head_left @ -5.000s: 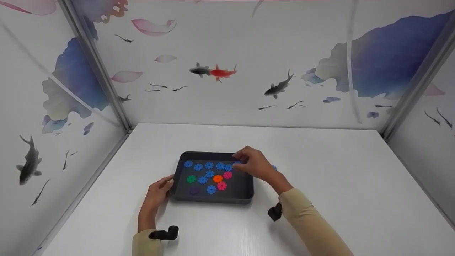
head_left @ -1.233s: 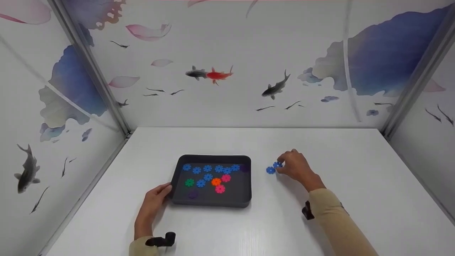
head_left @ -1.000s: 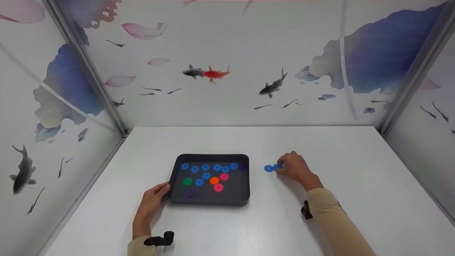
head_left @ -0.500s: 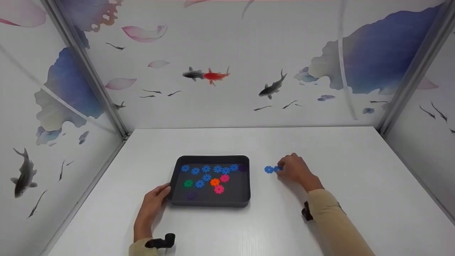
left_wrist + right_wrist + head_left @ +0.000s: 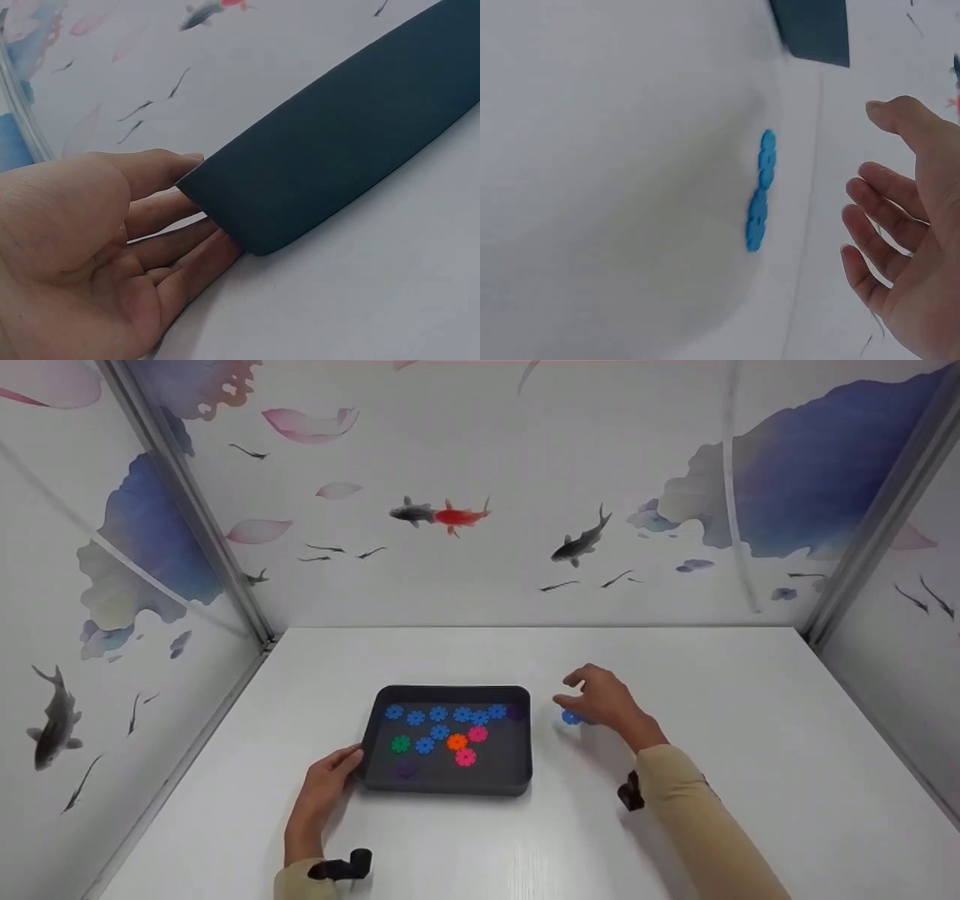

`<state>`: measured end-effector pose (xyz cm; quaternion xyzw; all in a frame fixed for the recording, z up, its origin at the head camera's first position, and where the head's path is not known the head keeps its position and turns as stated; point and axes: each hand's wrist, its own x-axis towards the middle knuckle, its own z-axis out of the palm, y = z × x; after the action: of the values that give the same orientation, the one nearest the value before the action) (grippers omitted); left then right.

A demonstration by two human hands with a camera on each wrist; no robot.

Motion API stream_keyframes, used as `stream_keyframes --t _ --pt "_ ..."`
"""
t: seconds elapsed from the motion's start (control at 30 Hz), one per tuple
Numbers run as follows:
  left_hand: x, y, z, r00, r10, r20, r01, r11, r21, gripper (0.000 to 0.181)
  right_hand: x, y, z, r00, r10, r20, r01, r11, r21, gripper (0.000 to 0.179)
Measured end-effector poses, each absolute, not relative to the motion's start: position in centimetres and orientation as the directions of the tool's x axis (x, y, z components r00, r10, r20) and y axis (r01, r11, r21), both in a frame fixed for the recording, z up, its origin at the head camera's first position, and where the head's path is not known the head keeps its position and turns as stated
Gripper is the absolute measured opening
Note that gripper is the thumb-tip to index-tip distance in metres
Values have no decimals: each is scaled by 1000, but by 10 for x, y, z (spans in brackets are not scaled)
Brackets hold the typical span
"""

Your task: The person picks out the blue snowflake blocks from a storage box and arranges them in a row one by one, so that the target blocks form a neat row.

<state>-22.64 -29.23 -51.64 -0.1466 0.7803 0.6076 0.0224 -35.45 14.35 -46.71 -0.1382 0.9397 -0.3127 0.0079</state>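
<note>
If your empty right hand (image 5: 601, 699), fingers parted, dips, it may knock the blue pieces (image 5: 760, 196); if your left hand (image 5: 324, 781), fingers relaxed against the tray (image 5: 499, 769), pushes, that may slide

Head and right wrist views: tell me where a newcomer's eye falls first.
Likely the bright orange notched round disc and two pink discs among blue ones in the dark grey rectangular tray. Then the red fish printed on the white back wall. Right of the tray, the bare right hand hovers empty by two touching blue discs.
</note>
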Motion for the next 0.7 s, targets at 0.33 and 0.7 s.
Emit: stream_keyframes --t 0.33,0.7 --pt "-229 -291 -516 -957 -205 -203 -251 244 937 52 -343 83 -441 -927 -329 177 -360 655 -664 36" --pt "-228 -291 -516 -956 -209 -204 -252 235 939 51 -324 21 -454 -907 -384 170 -380 575 -725 33"
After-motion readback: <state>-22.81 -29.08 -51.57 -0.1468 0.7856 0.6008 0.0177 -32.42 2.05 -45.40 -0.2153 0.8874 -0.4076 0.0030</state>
